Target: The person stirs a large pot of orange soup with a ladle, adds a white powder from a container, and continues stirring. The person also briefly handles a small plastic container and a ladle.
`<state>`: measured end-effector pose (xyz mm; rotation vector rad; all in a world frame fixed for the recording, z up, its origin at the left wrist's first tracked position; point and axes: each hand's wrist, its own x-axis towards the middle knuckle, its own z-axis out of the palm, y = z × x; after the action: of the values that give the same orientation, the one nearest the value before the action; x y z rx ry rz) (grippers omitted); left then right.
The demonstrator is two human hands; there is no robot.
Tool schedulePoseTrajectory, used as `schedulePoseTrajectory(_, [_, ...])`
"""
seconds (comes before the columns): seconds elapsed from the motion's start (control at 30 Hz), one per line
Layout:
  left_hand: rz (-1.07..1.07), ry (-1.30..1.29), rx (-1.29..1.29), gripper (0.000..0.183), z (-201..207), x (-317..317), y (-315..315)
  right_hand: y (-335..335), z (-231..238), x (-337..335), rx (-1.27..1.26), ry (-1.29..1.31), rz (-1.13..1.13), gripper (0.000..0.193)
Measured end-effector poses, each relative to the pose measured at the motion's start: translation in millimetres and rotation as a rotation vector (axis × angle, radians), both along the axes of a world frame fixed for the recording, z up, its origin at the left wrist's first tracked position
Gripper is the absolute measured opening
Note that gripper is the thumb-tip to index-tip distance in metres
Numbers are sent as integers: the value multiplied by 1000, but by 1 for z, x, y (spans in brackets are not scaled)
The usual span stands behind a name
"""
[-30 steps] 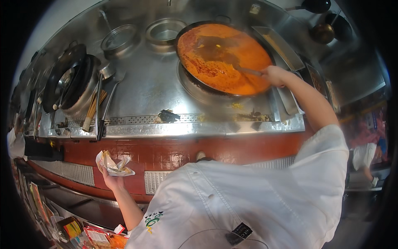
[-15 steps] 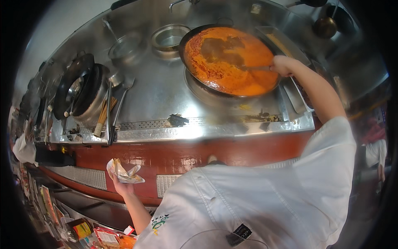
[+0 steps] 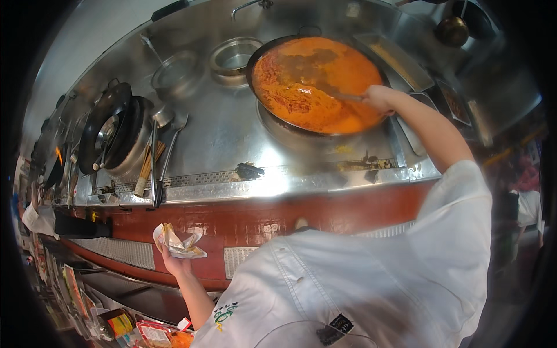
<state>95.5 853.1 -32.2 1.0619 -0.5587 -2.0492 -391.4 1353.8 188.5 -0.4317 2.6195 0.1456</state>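
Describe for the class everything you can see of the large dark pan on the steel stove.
The large dark pan is wide, round and apparently metal, with a loop handle at its far rim. Orange-red liquid nearly fills it, with a brownish patch toward the far side and redder areas at left. It sits right of the middle of the steel stove, over a round ring. The right hand holds a utensil dipping into the liquid; its far end is hidden.

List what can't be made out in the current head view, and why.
- Utensil in the right hand: far end hidden by the orange-red liquid.
- Left hand: some fingers hidden by the white wrapper; whatever the wrapper holds is too small to identify.
- Co-worker, far left: too small and blurred near the rim to read hand actions.
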Motion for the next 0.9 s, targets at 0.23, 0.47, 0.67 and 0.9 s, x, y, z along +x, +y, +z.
schedulePoseTrajectory(0.23, [1, -39, -1, 47, 4, -2, 10, 0, 19, 7, 188, -17, 108, 29])
schedulePoseTrajectory(0.47, [-49, 19, 1, 50, -16, 4, -1, 2, 12, 2, 112, -12, -28, 27])
schedulePoseTrajectory(0.67, [-65, 40, 36, 49, -17, 0, 3, 4, 14, -3, -34, -118, 116, 29])
schedulePoseTrajectory(0.9, [-84, -1, -24, 49, -20, -6, -1, 6, 11, -9, 134, 10, 250, 32])
